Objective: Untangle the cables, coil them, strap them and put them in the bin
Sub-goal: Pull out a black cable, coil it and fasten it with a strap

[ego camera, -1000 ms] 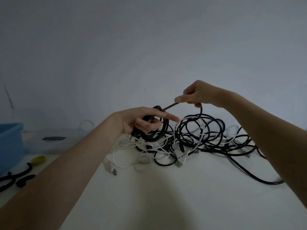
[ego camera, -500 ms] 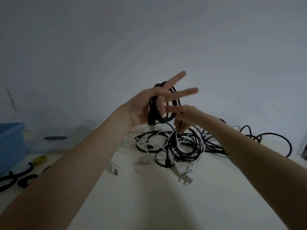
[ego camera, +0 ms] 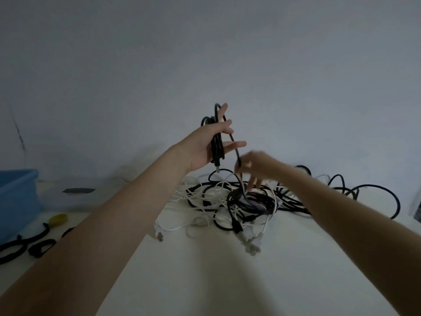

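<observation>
My left hand (ego camera: 205, 147) is raised above the table, palm toward me, with a small black cable coil (ego camera: 216, 144) looped over its spread fingers. A strand of that black cable runs down to my right hand (ego camera: 255, 166), which is blurred and pinches it just below the left hand. Under both hands lies a tangled pile of black and white cables (ego camera: 239, 201) on the white table (ego camera: 227, 270). A blue bin (ego camera: 16, 201) stands at the far left edge.
Black straps (ego camera: 27, 245) and a yellow roll (ego camera: 58, 219) lie on the table's left side next to the bin. A clear lidded box (ego camera: 75, 195) sits behind them. A wide black cable loop (ego camera: 373, 197) spreads at the right. A grey wall stands close behind.
My left hand has lifted higher with the coil and turned more upright. My right hand has moved up along the black strand. Another loop now lies on the coil.
</observation>
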Action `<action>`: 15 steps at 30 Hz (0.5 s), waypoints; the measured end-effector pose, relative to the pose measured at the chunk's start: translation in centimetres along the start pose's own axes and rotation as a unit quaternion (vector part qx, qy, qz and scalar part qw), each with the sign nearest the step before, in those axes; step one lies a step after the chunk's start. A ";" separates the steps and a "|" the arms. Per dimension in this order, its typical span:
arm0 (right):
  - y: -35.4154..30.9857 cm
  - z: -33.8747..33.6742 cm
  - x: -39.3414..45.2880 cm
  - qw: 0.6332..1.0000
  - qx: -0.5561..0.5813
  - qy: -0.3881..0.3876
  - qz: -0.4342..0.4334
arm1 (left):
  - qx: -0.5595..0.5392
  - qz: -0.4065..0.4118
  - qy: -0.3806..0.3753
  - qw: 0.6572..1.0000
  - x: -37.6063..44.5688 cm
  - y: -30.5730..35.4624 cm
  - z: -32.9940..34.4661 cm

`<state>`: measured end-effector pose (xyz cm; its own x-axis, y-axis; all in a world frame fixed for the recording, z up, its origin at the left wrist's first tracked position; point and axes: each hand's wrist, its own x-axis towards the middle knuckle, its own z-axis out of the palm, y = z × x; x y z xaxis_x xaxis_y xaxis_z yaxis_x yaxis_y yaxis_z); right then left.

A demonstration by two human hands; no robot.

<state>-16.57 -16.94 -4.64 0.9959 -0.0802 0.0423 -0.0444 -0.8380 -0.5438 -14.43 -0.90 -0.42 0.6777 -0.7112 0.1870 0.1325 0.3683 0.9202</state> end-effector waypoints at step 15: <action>-1.4 -6.0 2.0 0.968 -0.165 0.182 0.060 | -0.029 -0.033 -0.060 0.997 -0.9 0.8 -0.3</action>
<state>-14.97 -19.22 1.25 0.8911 -0.3218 0.3199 -0.2401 -0.9326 -0.2693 -14.71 0.21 0.08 0.5760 -0.7995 0.1704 0.2176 0.3508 0.9108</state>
